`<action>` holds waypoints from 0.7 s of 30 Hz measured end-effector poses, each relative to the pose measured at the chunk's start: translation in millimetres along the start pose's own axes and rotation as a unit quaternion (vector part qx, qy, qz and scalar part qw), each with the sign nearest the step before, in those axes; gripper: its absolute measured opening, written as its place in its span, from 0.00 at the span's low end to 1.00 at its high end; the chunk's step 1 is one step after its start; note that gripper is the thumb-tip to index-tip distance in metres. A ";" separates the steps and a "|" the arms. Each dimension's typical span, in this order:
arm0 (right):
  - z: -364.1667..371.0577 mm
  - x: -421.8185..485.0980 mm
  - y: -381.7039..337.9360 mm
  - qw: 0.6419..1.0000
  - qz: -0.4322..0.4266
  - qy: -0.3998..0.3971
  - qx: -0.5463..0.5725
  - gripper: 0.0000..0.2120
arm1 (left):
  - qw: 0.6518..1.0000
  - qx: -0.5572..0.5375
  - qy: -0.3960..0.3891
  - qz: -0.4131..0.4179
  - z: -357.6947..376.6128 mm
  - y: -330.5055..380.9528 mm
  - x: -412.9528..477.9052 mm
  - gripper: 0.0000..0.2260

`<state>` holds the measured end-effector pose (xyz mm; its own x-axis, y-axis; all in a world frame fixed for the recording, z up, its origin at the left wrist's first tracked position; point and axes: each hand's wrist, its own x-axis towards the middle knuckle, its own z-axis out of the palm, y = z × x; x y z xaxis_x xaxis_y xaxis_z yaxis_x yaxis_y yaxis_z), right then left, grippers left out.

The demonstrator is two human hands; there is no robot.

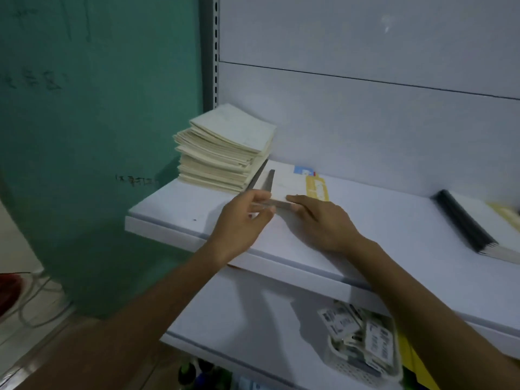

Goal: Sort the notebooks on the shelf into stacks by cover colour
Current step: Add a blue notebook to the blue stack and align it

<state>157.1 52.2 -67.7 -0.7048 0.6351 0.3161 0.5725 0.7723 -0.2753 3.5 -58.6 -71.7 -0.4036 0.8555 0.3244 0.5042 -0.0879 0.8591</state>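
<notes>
A tall stack of cream notebooks (225, 149) stands at the left end of the white shelf (180, 220). Just right of it lies a low stack of white-covered notebooks (287, 178) with grey spines, a yellow and a blue cover showing at its far side. My left hand (244, 218) pinches the near left corner of this low stack. My right hand (318, 218) grips its near edge, fingers curled over the top. A pile of dark-spined notebooks (467, 223) lies at the shelf's right end.
A green wall (84, 136) borders the shelf on the left, and a white back panel (365, 122) rises behind it. On the lower shelf sits a white basket (363, 342) of small packets. Cables lie on the floor at the lower left.
</notes>
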 end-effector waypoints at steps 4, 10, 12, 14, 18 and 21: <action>1.4 -13.6 2.5 0.985 0.080 0.094 0.118 0.19 | 0.987 -0.138 -0.070 -0.039 3.4 8.4 21.4 0.15; 15.3 -55.4 -40.4 0.999 0.009 0.041 0.029 0.25 | 0.938 -0.257 -0.193 -0.128 -3.6 0.3 32.7 0.15; 16.6 -53.8 -48.1 1.000 -0.001 0.023 0.020 0.23 | 0.962 -0.169 -0.199 -0.085 -3.9 -4.4 33.8 0.14; 8.3 -46.4 -53.1 0.991 0.032 0.046 0.122 0.20 | 0.974 -0.146 -0.165 -0.056 -3.7 -7.2 32.9 0.16; -3.5 -27.6 -55.8 0.932 0.130 0.200 0.274 0.22 | 0.976 -0.172 -0.126 0.048 -14.1 -9.9 27.4 0.17; -8.2 -14.7 -44.7 0.879 0.177 0.327 0.299 0.17 | 0.969 -0.198 -0.104 0.104 -28.3 -16.7 26.7 0.17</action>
<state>145.3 8.5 -52.6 -0.0239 0.8571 0.5146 0.2473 0.5038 -0.8277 -37.3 -48.8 -66.3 -0.1417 0.8792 0.4549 0.2086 -0.4227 0.8819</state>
